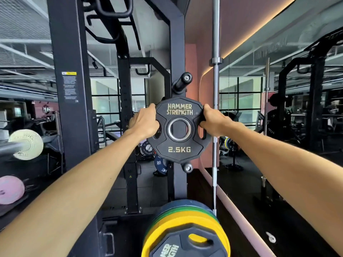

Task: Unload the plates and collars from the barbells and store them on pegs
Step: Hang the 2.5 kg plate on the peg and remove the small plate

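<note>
Both hands, left (pixel 145 121) and right (pixel 213 120), grip the 2.5 kg plate (pixel 179 147) before the rack pegs (pixel 182 81), not yet stored, while a loaded barbell (pixel 11 147) waits.

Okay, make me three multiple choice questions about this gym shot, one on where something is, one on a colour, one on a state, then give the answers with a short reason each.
1. Where is the bare upper peg relative to the 2.5KG plate?
A. Above it
B. Left of it
C. On the floor

2. What colour is the widest plate showing in the stack at the bottom of the view?
A. Red
B. White
C. Yellow

3. How is the 2.5KG plate held?
A. Left hand only
B. Both hands
C. By no hand

Answers: 1 A, the peg sticks out of the rack post just above the plate. 2 C, a yellow disc sits behind the black front plate. 3 B, the left hand and right hand each have a grip on one side.
</note>
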